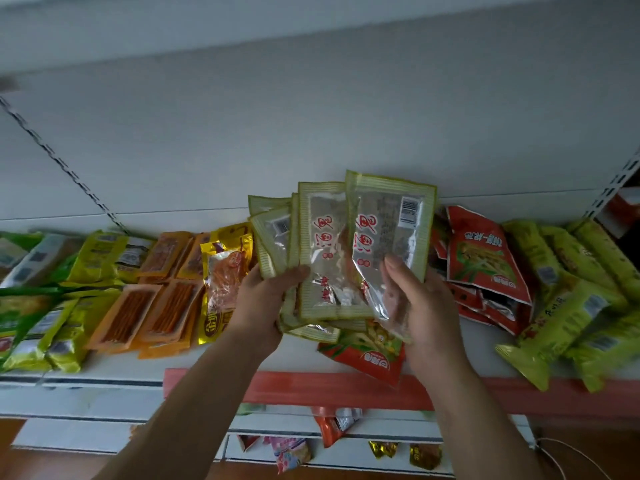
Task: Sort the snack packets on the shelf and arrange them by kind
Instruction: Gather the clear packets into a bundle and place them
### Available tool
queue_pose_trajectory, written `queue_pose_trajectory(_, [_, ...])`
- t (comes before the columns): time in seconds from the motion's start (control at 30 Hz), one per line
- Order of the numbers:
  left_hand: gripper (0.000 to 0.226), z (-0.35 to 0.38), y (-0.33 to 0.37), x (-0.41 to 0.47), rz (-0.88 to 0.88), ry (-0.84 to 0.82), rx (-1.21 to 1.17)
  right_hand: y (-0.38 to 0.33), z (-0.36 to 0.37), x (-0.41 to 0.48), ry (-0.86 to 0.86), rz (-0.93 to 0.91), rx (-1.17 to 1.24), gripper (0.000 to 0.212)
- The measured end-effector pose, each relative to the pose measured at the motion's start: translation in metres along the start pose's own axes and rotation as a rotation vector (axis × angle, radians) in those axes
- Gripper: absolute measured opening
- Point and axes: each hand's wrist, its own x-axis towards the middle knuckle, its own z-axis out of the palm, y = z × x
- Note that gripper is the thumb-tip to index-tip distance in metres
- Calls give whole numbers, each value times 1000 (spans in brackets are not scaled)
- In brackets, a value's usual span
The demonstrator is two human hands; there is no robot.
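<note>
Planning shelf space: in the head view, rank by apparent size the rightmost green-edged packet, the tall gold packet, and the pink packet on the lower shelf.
1. rightmost green-edged packet, though held nearer the camera
2. gold packet
3. pink packet

The green-edged packets I hold are glossy plastic film, silvery and crinkled. The shelf looks like matt painted metal. Its red edge strip is smooth plastic.
</note>
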Motion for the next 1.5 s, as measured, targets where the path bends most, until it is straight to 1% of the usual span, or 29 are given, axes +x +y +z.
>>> queue_pose_trajectory(0.07, [38,-8,5,-2,1,-37,-57,-2,11,-2,-30,12,-49,36])
queue_pose_trajectory(0.13, [42,-13,6,-6,-22,-94,-82,-2,24,-3,-80,88,-80,52])
queue_pose_trajectory(0.2, [41,-14,5,-10,-73,-167,-94,-4,33,-2,-134,144,-107,53])
queue_pose_trajectory(0.23, [40,-15,5,-12,-101,-198,-93,-5,35,-3,-142,141,-139,56])
queue_pose_trajectory(0.3, [41,-19,5,-13,-131,-243,-80,-3,33,-2,-135,118,-166,72])
queue_pose_trajectory(0.37, [47,-24,6,-14,-149,-285,-42,1,29,-2,-137,118,-114,83])
queue_pose_trajectory(0.4, [53,-24,7,-15,-160,-304,-20,3,28,-2,-149,106,-106,79])
queue_pose_trajectory(0.43, [64,-23,8,-16,-171,-318,10,5,29,-4,-170,75,-139,67])
queue_pose_trajectory(0.5, [89,-18,6,-17,-157,-310,89,8,35,-8,-182,-1,-293,37])
queue_pose_trajectory(0.53, [90,-16,3,-16,-121,-302,112,10,39,-10,-160,-31,-352,30])
queue_pose_trajectory(0.57, [82,-14,1,-15,-72,-298,115,11,42,-11,-120,-49,-387,28])
queue_pose_trajectory(0.63, [58,-15,-3,-11,-14,-287,69,14,42,-11,9,-65,-381,30])
queue_pose_trajectory(0.67, [52,-16,-4,-9,-19,-262,37,13,39,-10,87,-76,-346,30])
queue_pose_trajectory(0.73, [53,-18,-6,-3,-83,-212,-10,9,33,-6,200,-114,-296,25])
queue_pose_trajectory(0.8, [56,-14,-9,-1,-153,-255,-27,8,31,-5,195,-114,-259,22])
queue_pose_trajectory(0.87, [51,-4,-11,-5,-184,-394,-51,11,38,-6,146,-59,-173,20])
queue_pose_trajectory(0.9, [48,0,-13,-8,-187,-435,-66,14,40,-6,143,-35,-172,18])
queue_pose_trajectory(0.93, [46,2,-14,-9,-188,-434,-75,15,41,-6,158,-24,-189,15])
queue_pose_trajectory(1.0, [49,0,-15,-7,-215,-329,-74,12,38,-3,214,-37,-199,13])
queue_pose_trajectory(1.07, [56,-8,-15,-2,-241,-205,-67,6,31,1,324,-101,-227,19])
queue_pose_trajectory(1.13, [55,-15,-13,5,-229,-138,-90,-2,24,3,406,-175,-207,20])
queue_pose_trajectory(1.17, [53,-16,-10,6,-212,-119,-97,-5,22,3,395,-181,-157,20])
queue_pose_trajectory(1.23, [57,-14,-7,8,-182,-114,-77,-9,22,1,289,-147,-20,26])
queue_pose_trajectory(1.3, [82,-12,-6,7,-175,-152,-74,-10,27,-1,211,-108,17,25])
queue_pose_trajectory(1.33, [96,-12,-6,7,-179,-174,-72,-10,30,-2,197,-83,-4,23])
queue_pose_trajectory(1.37, [105,-11,-6,7,-181,-191,-65,-9,33,-1,190,-50,-32,22])
queue_pose_trajectory(1.4, [108,-11,-6,6,-176,-203,-50,-9,35,0,185,-12,-59,22])
queue_pose_trajectory(1.43, [104,-10,-4,4,-166,-219,-38,-10,36,1,173,23,-75,24])
queue_pose_trajectory(1.5, [87,-8,-3,3,-157,-234,-27,-12,38,1,137,53,-128,33])
